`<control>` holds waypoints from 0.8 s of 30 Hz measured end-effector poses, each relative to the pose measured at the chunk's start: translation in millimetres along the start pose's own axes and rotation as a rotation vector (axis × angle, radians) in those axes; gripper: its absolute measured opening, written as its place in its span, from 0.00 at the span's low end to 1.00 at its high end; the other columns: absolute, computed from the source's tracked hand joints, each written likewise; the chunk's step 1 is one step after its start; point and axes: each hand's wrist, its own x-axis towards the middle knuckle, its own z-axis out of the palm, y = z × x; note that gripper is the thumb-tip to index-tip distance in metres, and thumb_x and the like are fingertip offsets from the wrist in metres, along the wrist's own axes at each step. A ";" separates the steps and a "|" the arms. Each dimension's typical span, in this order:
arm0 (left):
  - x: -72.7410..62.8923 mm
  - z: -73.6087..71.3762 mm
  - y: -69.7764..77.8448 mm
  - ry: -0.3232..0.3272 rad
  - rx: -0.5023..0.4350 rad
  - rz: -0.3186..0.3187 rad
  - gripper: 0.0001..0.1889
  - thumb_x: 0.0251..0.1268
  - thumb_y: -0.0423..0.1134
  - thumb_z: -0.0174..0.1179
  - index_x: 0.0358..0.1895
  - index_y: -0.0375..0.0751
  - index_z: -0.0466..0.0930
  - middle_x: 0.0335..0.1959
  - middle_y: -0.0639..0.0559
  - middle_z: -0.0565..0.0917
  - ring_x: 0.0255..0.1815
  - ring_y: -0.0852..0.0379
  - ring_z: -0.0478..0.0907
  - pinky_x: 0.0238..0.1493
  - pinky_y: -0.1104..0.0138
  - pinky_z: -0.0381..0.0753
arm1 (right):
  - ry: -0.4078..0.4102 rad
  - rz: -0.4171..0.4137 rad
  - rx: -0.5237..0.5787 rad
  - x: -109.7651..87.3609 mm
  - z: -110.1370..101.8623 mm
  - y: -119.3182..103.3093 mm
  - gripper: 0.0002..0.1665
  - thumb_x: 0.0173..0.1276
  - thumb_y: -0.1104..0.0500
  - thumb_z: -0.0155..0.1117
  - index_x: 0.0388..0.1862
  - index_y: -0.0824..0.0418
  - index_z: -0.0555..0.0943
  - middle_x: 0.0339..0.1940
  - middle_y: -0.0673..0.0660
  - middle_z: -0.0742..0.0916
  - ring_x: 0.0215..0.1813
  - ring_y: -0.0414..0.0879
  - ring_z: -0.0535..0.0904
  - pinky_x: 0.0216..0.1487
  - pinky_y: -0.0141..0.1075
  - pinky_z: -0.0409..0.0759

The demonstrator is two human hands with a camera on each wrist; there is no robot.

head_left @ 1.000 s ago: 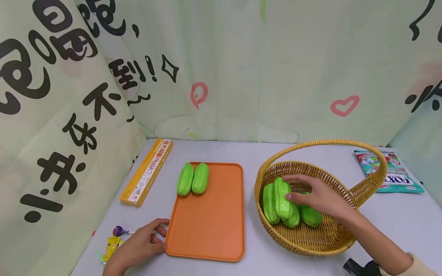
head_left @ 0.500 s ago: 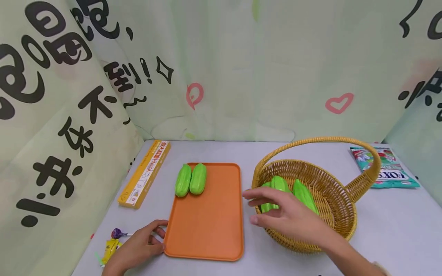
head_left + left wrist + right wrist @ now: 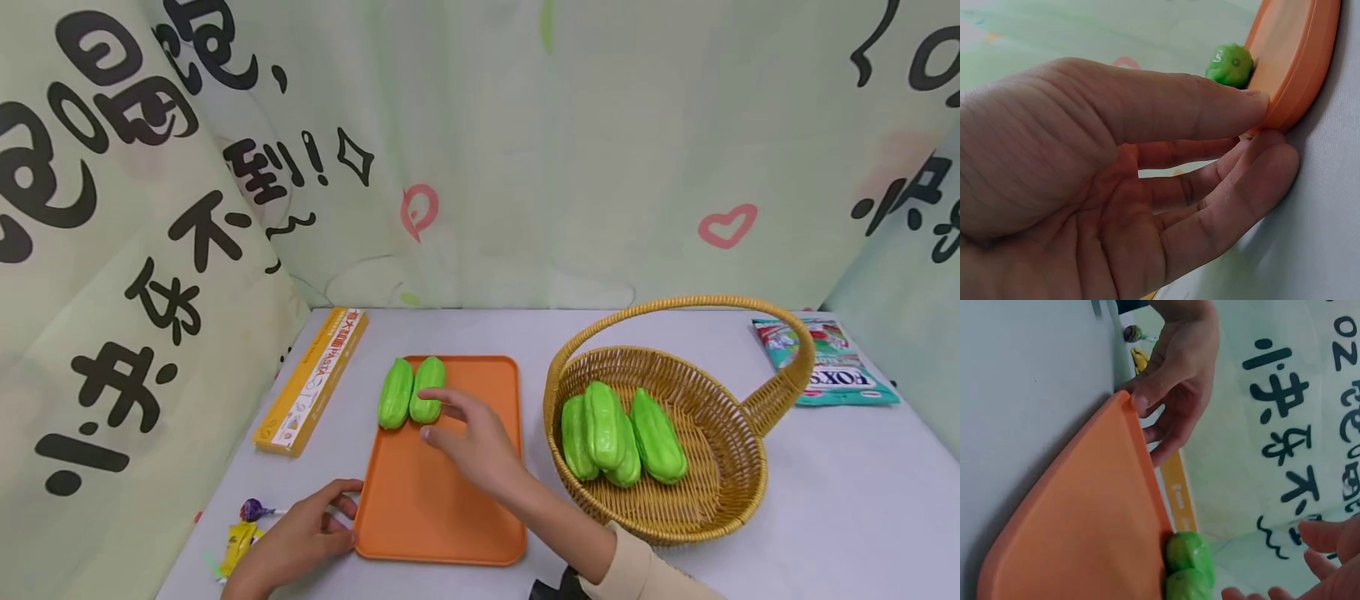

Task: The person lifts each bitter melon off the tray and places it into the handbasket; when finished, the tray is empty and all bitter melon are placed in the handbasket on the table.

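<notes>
On the far left part of an orange tray lie two plump, glossy green cucumber-like vegetables; the left one is in full view. Fingertips of my right hand overlap the right one in the head view, its fingers spread and nothing held. My left hand holds the tray's near left edge, thumb and fingers at the rim, as the left wrist view shows close up. Several more green vegetables sit in the wicker basket to the right, some of them stacked.
A yellow pasta box lies left of the tray. Near my left hand are a purple-wrapped lollipop and a yellow-wrapped candy. Behind the basket's tall handle rests a teal FOX'S bag. Printed curtains enclose the table.
My right hand has left the vegetables in the basket and moved left over the tray. The stack in the basket remains. My left hand stays at the tray's edge; the head view shifts slightly.
</notes>
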 end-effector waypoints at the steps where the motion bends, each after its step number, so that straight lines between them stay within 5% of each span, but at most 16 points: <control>1: 0.1 0.3 0.2 0.000 0.000 0.000 0.32 0.58 0.32 0.67 0.67 0.36 0.68 0.44 0.50 0.76 0.37 0.52 0.75 0.34 0.65 0.74 | 0.028 0.012 -0.001 4.4 3.0 1.6 0.26 0.67 0.59 0.68 0.62 0.43 0.79 0.67 0.48 0.76 0.68 0.55 0.70 0.61 0.53 0.70; 11: -0.5 -0.1 0.3 -0.006 -0.007 0.005 0.31 0.58 0.32 0.67 0.66 0.36 0.68 0.44 0.49 0.75 0.37 0.52 0.76 0.35 0.66 0.74 | 0.186 0.092 0.062 48.0 16.4 16.7 0.23 0.66 0.65 0.68 0.59 0.51 0.82 0.69 0.52 0.75 0.68 0.63 0.68 0.62 0.53 0.69; 15: -1.4 -1.3 -1.9 -0.008 -0.012 0.015 0.31 0.58 0.32 0.66 0.66 0.35 0.68 0.44 0.49 0.76 0.37 0.51 0.76 0.35 0.66 0.74 | 0.210 0.124 -0.002 66.0 21.6 23.7 0.24 0.65 0.65 0.68 0.60 0.52 0.82 0.67 0.55 0.77 0.66 0.62 0.71 0.50 0.46 0.77; 18: -1.1 -1.0 -2.6 -0.008 -0.016 0.023 0.31 0.59 0.32 0.66 0.67 0.35 0.68 0.44 0.49 0.76 0.37 0.51 0.76 0.34 0.66 0.74 | 0.216 0.156 -0.012 77.3 23.6 29.4 0.25 0.65 0.66 0.68 0.60 0.53 0.82 0.66 0.58 0.77 0.40 0.52 0.80 0.31 0.36 0.75; 20: -0.5 -0.4 -2.7 -0.006 -0.017 0.030 0.31 0.59 0.33 0.66 0.67 0.35 0.68 0.44 0.50 0.76 0.37 0.52 0.76 0.34 0.66 0.74 | 0.209 0.160 -0.015 83.2 23.4 34.5 0.25 0.64 0.68 0.68 0.60 0.56 0.82 0.63 0.60 0.79 0.24 0.44 0.71 0.24 0.33 0.68; 22: -0.2 0.0 -2.0 -0.006 -0.012 0.033 0.31 0.59 0.33 0.66 0.67 0.36 0.68 0.44 0.49 0.76 0.37 0.51 0.76 0.35 0.66 0.74 | 0.196 0.164 -0.034 88.0 22.4 39.2 0.24 0.64 0.69 0.68 0.60 0.58 0.82 0.57 0.62 0.82 0.18 0.42 0.61 0.22 0.33 0.64; 24: -0.2 -0.3 -1.3 -0.003 -0.004 0.034 0.31 0.59 0.33 0.66 0.66 0.36 0.68 0.44 0.50 0.76 0.37 0.51 0.76 0.35 0.66 0.74 | 0.181 0.162 -0.066 91.4 20.8 42.7 0.23 0.64 0.68 0.69 0.58 0.58 0.83 0.55 0.61 0.83 0.22 0.42 0.67 0.23 0.33 0.66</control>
